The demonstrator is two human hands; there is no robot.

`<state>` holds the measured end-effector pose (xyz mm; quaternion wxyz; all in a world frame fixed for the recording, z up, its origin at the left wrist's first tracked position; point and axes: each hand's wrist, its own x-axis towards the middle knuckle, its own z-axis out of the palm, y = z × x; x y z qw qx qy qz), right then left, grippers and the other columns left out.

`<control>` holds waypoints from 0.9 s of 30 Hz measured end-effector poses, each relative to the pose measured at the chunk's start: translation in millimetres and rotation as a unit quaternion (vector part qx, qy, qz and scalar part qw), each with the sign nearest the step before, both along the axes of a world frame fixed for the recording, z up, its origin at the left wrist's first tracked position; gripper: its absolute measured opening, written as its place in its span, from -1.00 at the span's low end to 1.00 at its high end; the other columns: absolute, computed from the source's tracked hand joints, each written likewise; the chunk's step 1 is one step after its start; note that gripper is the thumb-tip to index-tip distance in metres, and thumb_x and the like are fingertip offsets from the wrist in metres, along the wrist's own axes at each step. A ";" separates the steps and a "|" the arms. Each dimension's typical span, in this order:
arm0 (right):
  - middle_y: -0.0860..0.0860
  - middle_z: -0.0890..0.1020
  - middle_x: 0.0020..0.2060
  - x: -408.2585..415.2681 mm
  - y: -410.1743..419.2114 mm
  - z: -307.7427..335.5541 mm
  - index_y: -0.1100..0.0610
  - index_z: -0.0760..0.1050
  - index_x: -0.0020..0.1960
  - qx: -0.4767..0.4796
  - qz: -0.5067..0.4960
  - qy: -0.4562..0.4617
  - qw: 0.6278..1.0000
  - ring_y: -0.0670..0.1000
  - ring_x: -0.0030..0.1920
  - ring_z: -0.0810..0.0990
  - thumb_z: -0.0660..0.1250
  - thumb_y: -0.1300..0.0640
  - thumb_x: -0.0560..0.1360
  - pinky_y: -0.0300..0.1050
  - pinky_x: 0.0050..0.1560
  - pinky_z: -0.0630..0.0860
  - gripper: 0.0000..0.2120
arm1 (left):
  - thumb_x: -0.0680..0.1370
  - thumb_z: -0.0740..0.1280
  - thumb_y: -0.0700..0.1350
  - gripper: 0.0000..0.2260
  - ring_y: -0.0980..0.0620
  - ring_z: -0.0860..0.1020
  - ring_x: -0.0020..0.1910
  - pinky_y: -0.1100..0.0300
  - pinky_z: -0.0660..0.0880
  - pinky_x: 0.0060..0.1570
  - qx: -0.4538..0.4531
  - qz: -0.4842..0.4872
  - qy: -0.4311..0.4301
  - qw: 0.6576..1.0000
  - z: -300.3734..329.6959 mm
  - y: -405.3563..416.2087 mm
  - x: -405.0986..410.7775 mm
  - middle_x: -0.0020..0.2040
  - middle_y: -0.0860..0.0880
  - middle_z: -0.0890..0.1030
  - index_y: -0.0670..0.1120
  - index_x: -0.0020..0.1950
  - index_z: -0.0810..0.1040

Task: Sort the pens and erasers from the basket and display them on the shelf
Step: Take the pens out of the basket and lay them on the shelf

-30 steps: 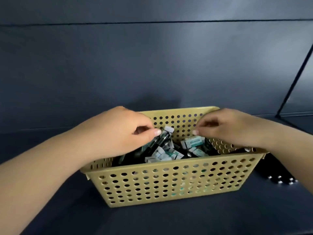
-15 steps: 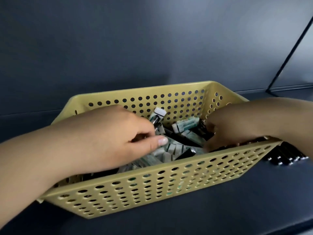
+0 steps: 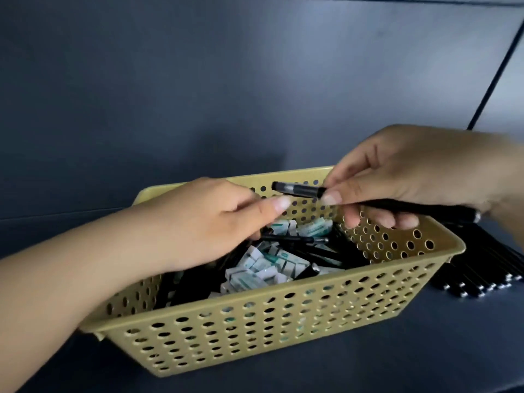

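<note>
While the sorting is plainly under way, the step in hand looks to be the lifting of one pen out of the basket (image 3: 255,330); the right hand (image 3: 411,177) pinches a black pen (image 3: 300,190) between thumb and fingers, holding it roughly level above the basket's far rim, its free end pointing towards the left hand (image 3: 207,222); that hand hovers over the basket's left half, fingers loosely curled and thumb stretched towards the pen's tip, near it but apparently gripping nothing; inside the basket lie the remaining pens (image 3: 295,239) mixed with small white and green erasers (image 3: 255,268); on the dark shelf (image 3: 368,373), just beside the basket's right end, a row of black pens (image 3: 479,268) already lies side by side; the next move, as a judgement, calls for carrying the held pen rightwards and laying it parallel against that row without scattering it; the erasers appear not yet set out anywhere in view.
</note>
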<state>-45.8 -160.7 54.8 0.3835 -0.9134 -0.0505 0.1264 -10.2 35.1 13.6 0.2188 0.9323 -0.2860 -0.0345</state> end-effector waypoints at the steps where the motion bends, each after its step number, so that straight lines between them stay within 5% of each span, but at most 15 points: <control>1: 0.03 0.57 -0.53 -2.6 4.8 -0.1 0.20 0.59 -0.23 0.032 0.005 -0.019 0.999 -0.14 -0.67 0.37 0.37 0.13 0.37 -0.37 -0.65 0.29 -0.88 | 0.23 -0.02 0.57 -0.30 0.24 0.59 -0.21 0.21 0.51 -0.02 -0.065 0.012 0.060 0.996 3.5 -5.0 -0.5 -0.18 0.18 0.66 0.09 -0.10 0.60; 4: 0.01 0.59 -0.49 -5.5 19.7 -2.0 0.14 0.55 -0.32 0.127 0.023 -0.040 0.991 -0.14 -0.58 0.48 0.37 0.07 0.29 -0.36 -0.59 0.37 -0.87 | 0.37 0.10 0.30 -0.56 0.15 0.64 -0.13 0.13 0.54 0.02 -0.244 0.027 0.184 0.952 12.7 -20.9 -5.2 -0.19 0.08 0.69 0.01 -0.13 0.57; 7: 0.04 0.61 -0.43 -1.3 24.3 -3.8 0.17 0.54 -0.26 0.181 0.027 -0.031 0.983 -0.10 -0.46 0.57 0.33 0.02 0.30 -0.31 -0.46 0.51 -0.80 | 0.56 0.15 0.08 -0.71 0.08 0.63 -0.22 0.10 0.55 -0.03 -0.403 0.054 0.208 0.889 20.6 -27.2 -8.2 -0.27 0.00 0.65 -0.06 -0.12 0.56; 11: 0.01 0.60 -0.36 0.6 25.2 -12.3 0.16 0.56 -0.17 0.024 0.068 0.051 0.996 -0.10 -0.40 0.53 0.26 -0.22 0.12 -0.27 -0.37 0.51 -0.50 | 0.60 0.13 0.03 -0.73 0.01 0.61 -0.41 0.10 0.61 -0.26 -0.547 0.102 0.201 0.806 26.3 -21.4 -4.3 -0.44 -0.04 0.60 -0.11 -0.19 0.45; 14: -0.13 0.57 -0.38 -6.1 31.0 -19.4 0.01 0.60 -0.15 -0.122 0.115 0.098 0.981 -0.14 -0.37 0.51 0.12 -0.39 0.08 -0.27 -0.27 0.46 -0.39 | 0.60 0.14 0.07 -0.70 0.06 0.44 -0.60 0.22 0.52 -0.51 -0.575 0.153 0.224 0.772 19.7 -16.2 -1.0 -0.57 0.01 0.43 -0.10 -0.21 0.42; 18: -0.37 0.54 -0.12 -16.2 39.3 -24.4 -0.23 0.54 -0.06 -0.153 0.165 0.107 0.968 -0.30 -0.09 0.48 0.12 -0.41 0.22 -0.28 0.10 0.31 -0.55 | 0.59 0.16 0.09 -0.70 0.13 0.23 -0.66 0.41 0.30 -0.54 -0.587 0.186 0.252 0.746 14.3 -12.8 0.3 -0.60 0.06 0.27 -0.08 -0.21 0.39; 21: -0.21 0.66 -0.15 -17.1 35.0 -26.7 0.04 0.59 0.05 -0.155 0.169 0.070 0.971 -0.22 -0.13 0.59 0.19 -0.36 0.21 -0.17 0.07 0.44 -0.37 | 0.59 0.17 0.08 -0.72 0.14 0.18 -0.67 0.45 0.22 -0.54 -0.585 0.185 0.258 0.746 12.5 -13.5 -0.9 -0.59 0.06 0.24 -0.08 -0.20 0.39; 23: -0.01 0.65 0.01 -17.0 29.1 -26.1 0.13 0.58 0.07 -0.134 0.173 0.052 0.974 -0.02 0.05 0.60 0.26 -0.28 0.24 -0.04 0.20 0.45 -0.40 | 0.58 0.19 0.08 -0.73 0.14 0.17 -0.67 0.45 0.20 -0.56 -0.581 0.180 0.263 0.749 10.5 -15.2 -1.6 -0.59 0.06 0.23 -0.09 -0.19 0.40; 27: -0.15 0.68 -0.29 -18.3 12.1 -14.4 0.03 0.64 -0.10 -0.022 0.132 0.031 0.990 -0.23 -0.29 0.60 0.37 0.03 0.34 -0.40 -0.19 0.51 -0.83 | 0.55 0.29 -0.07 -0.87 0.16 0.17 -0.67 0.44 0.20 -0.60 -0.567 0.167 0.267 0.761 8.9 -16.0 -2.4 -0.61 0.07 0.22 -0.12 -0.04 0.48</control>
